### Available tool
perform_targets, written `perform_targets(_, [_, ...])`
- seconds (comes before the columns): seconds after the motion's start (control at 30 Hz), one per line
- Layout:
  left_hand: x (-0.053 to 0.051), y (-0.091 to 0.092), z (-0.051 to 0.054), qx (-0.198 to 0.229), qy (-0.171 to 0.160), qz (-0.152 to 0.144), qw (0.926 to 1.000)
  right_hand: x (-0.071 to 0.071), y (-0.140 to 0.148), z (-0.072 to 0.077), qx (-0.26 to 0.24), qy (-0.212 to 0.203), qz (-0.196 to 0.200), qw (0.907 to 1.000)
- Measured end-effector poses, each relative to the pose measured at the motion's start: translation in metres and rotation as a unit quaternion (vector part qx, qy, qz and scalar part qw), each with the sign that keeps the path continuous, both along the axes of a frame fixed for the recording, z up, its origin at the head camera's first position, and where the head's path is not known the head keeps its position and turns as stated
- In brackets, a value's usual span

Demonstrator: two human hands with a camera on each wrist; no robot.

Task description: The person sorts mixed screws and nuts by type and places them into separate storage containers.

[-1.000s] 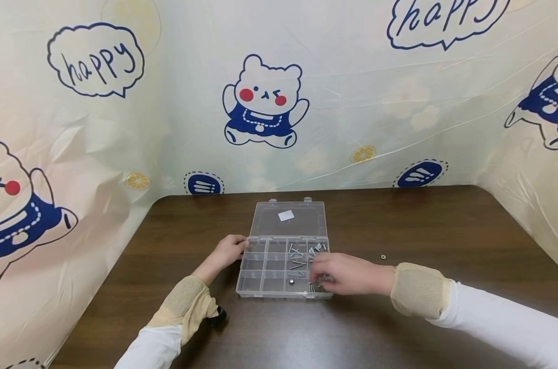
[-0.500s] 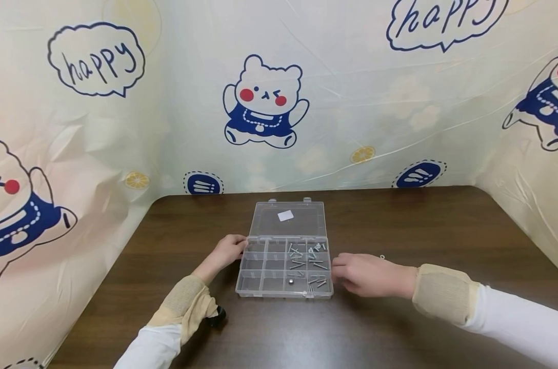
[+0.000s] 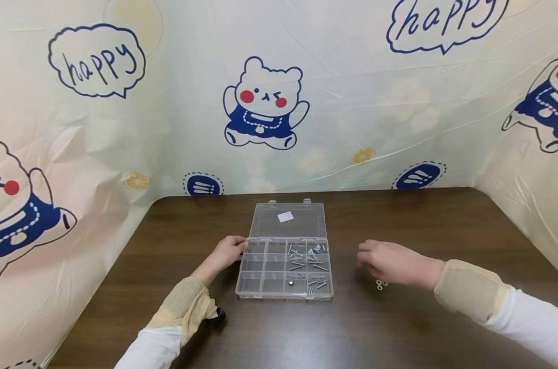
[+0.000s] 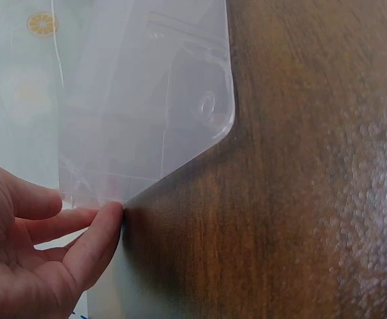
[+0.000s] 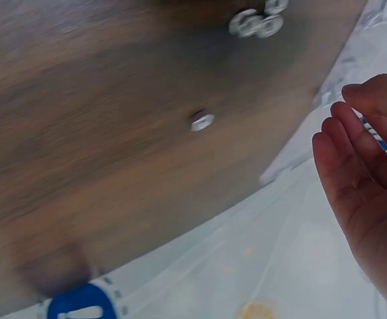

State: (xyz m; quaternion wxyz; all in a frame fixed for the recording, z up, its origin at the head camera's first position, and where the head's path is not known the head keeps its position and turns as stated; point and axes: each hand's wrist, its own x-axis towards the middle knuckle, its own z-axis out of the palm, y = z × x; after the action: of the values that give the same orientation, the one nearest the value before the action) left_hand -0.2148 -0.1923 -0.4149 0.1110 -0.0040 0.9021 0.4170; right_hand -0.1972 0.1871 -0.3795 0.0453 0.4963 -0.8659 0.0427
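A clear plastic compartment box (image 3: pixel 284 296) lies with its lid (image 3: pixel 302 225) laid back on the table. My left hand (image 3: pixel 226 250) pinches its rear left corner; in the left wrist view, thumb and fingers (image 4: pixel 100 236) meet at the box's edge. Screws (image 3: pixel 297 265) and bolts (image 3: pixel 317 250) lie in the right-hand compartments, and one nut (image 3: pixel 291 283) sits in a front compartment. My right hand (image 3: pixel 394 261) hovers right of the box, fingers loosely bent, with nothing visible between them. Several nuts (image 3: pixel 379 285) lie beneath it; the right wrist view shows one nut (image 5: pixel 202 121) apart from a cluster (image 5: pixel 256 25).
The brown wooden table (image 3: pixel 168 328) carries the box near its middle. A patterned cloth (image 3: pixel 343 102) hangs behind and at both sides. A white label (image 3: pixel 285 217) shows on the lid. A black object (image 3: pixel 217 316) sits at the left wrist.
My right hand has left the box's front right compartment and moved right over the table. Nuts that it covered now show, while the farther nut is hidden in the head view. The left hand stays put.
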Motion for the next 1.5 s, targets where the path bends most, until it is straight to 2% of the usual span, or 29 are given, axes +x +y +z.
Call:
perform_targets(0.13, [0.0,0.0,-0.001,0.006,-0.002,0.002,1.0,-0.009,0.013,-0.006,-0.001,0.003,-0.022,0.9998])
perform_targets(0.33, [0.0,-0.001,-0.002,0.015,0.001,0.0,0.9999,-0.019,0.028,-0.011,0.005,-0.037,-0.064,0.9973])
perform_targets(0.6, [0.0,0.0,-0.001,0.012,-0.005,0.004,0.9999,-0.025,0.033,-0.023,-0.011,-0.071,-0.084,0.9939])
perform_targets(0.97, [0.0,-0.001,-0.001,0.014,-0.003,0.006,0.9999,-0.031,0.032,-0.036,-0.049,-0.084,-0.079,0.992])
perform_targets(1.23, [0.001,0.002,0.003,0.007,-0.005,0.0,1.0,-0.031,0.027,-0.04,-0.062,-0.119,-0.083,0.9875])
perform_targets(1.5, [0.002,0.002,0.004,0.003,-0.004,-0.001,1.0,-0.021,0.008,-0.036,-0.071,-0.125,-0.045,0.9886])
